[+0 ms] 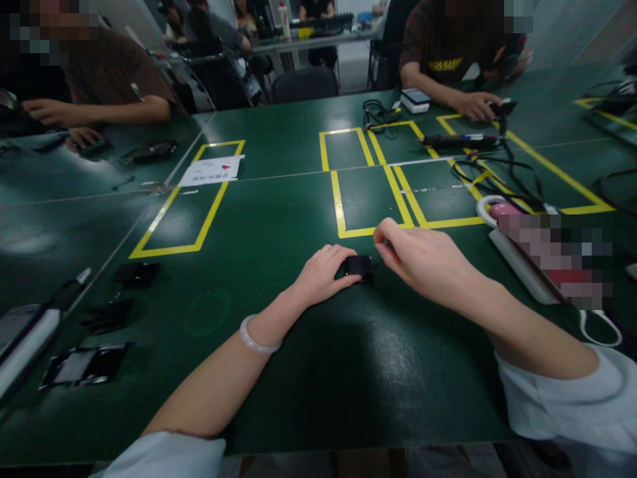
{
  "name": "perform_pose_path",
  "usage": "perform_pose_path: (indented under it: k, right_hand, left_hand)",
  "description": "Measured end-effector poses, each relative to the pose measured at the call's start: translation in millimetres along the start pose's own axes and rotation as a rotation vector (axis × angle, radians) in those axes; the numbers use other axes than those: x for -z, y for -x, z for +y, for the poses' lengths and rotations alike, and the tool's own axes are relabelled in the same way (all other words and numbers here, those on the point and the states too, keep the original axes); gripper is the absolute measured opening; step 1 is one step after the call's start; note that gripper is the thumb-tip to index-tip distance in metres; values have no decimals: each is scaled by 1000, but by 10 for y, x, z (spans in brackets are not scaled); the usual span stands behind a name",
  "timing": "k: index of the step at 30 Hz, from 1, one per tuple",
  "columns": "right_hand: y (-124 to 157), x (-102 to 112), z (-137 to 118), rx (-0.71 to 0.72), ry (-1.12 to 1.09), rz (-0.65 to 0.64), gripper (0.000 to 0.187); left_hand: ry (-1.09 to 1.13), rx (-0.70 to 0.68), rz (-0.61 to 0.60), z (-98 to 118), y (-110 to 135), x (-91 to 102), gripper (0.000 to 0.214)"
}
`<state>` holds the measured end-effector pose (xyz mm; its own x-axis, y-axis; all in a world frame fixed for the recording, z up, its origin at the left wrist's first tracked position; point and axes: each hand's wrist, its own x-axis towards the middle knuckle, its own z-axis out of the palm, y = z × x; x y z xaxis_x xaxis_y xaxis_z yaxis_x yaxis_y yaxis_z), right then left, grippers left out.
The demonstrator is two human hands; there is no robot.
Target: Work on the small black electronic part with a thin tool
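My left hand (326,273) grips a small black block-shaped part (360,267) between thumb and fingers, low over the green table (279,378). Just to the right of that part is my right hand (415,255), its fingers pinched together. A thin dark line shows between the pinch and the black part, but I cannot make out what it is. The right fingertips are partly hidden by the hand itself.
Black parts (137,273) and a dark frame with a pale middle (82,366) lie at left. A phone-like case (527,265) lies at right. Beyond are yellow tape outlines (338,202), a paper label (212,171), a black pen-shaped tool (460,141) and cables. Co-workers sit opposite.
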<state>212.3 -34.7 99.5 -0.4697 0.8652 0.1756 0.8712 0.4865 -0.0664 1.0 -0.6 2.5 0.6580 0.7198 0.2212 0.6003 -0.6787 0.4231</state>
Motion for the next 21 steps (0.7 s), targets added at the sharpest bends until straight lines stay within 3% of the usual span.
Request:
perform_pose_path:
  k: [21]
  right_hand:
    - [-1, -18, 1, -16, 6, 5, 23]
  left_hand:
    - [-9, -10, -1, 7, -2, 3, 38]
